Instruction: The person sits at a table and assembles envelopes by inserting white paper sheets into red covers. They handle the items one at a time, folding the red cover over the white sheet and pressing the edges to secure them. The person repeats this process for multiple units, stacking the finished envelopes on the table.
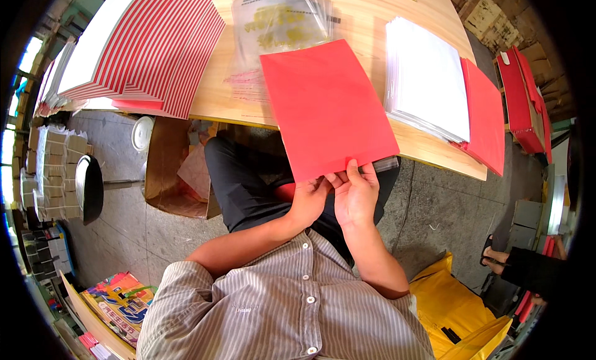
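A flat red booklet or folder point(329, 105) tilts over the near table edge and my lap. Its lower edge is between both hands, with a strip of clear plastic point(387, 164) showing at the lower right corner. My left hand point(308, 201) is closed at the bottom edge, its fingertips partly hidden. Beside it, my right hand point(357, 192) pinches the same edge, thumb on top. Beyond the booklet lies a fanned stack of clear plastic bags point(282, 24) with yellow and dark printing.
A tall stack of red-and-white layered booklets point(161, 43) stands at the left of the wooden table point(363, 24). White sleeved sheets point(425, 80) and red booklets point(484, 114) lie on the right. Below are a cardboard box point(177, 205) and a yellow bag point(459, 304); a person's leg point(518, 264) shows at right.
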### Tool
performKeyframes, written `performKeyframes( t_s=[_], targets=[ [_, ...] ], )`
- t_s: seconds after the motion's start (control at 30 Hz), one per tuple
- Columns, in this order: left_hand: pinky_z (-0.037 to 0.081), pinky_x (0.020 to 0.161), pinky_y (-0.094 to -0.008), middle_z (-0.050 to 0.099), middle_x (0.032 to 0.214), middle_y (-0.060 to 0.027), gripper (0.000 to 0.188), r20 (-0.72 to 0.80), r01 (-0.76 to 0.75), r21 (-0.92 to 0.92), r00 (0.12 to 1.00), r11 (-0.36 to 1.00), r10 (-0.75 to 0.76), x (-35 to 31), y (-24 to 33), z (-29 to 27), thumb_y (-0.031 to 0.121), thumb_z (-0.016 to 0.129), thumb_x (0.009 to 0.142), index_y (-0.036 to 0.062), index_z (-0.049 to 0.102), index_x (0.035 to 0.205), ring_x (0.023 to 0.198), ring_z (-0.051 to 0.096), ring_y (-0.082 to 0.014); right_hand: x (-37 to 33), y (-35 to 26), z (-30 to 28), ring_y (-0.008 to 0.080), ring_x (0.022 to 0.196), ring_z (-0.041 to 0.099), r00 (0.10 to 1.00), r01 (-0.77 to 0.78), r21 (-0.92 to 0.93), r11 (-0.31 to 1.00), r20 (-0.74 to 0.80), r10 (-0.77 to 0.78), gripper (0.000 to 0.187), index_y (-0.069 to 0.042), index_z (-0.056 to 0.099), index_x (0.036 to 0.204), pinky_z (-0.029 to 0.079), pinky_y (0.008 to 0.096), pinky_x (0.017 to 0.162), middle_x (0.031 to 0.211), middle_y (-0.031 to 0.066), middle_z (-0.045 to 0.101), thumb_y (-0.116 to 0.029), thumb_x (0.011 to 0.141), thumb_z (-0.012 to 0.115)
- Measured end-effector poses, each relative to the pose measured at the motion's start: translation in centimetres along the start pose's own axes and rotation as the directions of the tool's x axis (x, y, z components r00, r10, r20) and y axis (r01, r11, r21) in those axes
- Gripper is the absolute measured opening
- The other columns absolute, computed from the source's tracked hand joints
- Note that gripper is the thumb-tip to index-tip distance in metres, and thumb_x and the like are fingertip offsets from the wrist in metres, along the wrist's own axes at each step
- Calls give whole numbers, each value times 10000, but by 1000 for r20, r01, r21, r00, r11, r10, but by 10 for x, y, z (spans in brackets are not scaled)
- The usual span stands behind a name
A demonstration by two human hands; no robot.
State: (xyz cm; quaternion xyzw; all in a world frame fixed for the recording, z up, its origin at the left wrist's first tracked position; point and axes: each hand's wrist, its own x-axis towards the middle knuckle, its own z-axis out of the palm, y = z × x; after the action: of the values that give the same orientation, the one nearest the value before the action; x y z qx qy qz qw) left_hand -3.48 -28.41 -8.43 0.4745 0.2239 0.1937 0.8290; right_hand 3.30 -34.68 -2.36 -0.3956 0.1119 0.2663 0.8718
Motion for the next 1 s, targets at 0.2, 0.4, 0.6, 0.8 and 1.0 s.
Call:
performKeyframes(
  t_s=[0.2,0.4,0.6,0.8,1.0],
  targets=[
    [489,999,-312,657,1206,-91,281,81,59,46,995,997,-62,3,1,-1,-41,481,1019,-36,582,1281,1133,610,-172,9,-4,12,269,1037,687,999,38,48,998,-2,-38,221,-8,559,1251,620,409,837,1181,119,651,-79,1049,510],
    [488,982,-302,664,1186,-95,296,77,72,7,994,997,-73,5,4,-3,-49,480,1013,-49,572,1294,1124,606,-157,10,0,16,269,1059,677,999,49,64,997,14,-50,227,-9,549,1260,608,416,870,1198,117,643,-82,1047,516],
    [505,845,-256,686,1070,-60,199,46,-25,122,999,992,20,21,23,-5,26,482,1028,-9,622,1165,960,618,-108,22,10,26,244,961,703,999,16,100,995,-42,-12,201,-31,551,1230,625,408,832,1095,76,658,-86,1037,547],
    [538,907,-299,685,1148,-77,229,-24,232,-148,971,961,-238,29,23,-19,115,504,1033,37,617,1216,1060,669,-158,32,11,14,294,1236,575,980,-194,153,969,-10,198,322,-33,497,1339,472,470,1108,1327,126,557,-32,1017,498],
    [553,944,-383,689,1194,-165,357,-59,265,-141,960,954,-275,20,22,-33,266,538,1062,-33,604,1245,1085,689,-243,-3,-21,-13,242,1138,626,950,-311,108,944,61,305,271,-10,572,1251,508,417,1022,1235,123,630,-68,986,565]
  ],
)
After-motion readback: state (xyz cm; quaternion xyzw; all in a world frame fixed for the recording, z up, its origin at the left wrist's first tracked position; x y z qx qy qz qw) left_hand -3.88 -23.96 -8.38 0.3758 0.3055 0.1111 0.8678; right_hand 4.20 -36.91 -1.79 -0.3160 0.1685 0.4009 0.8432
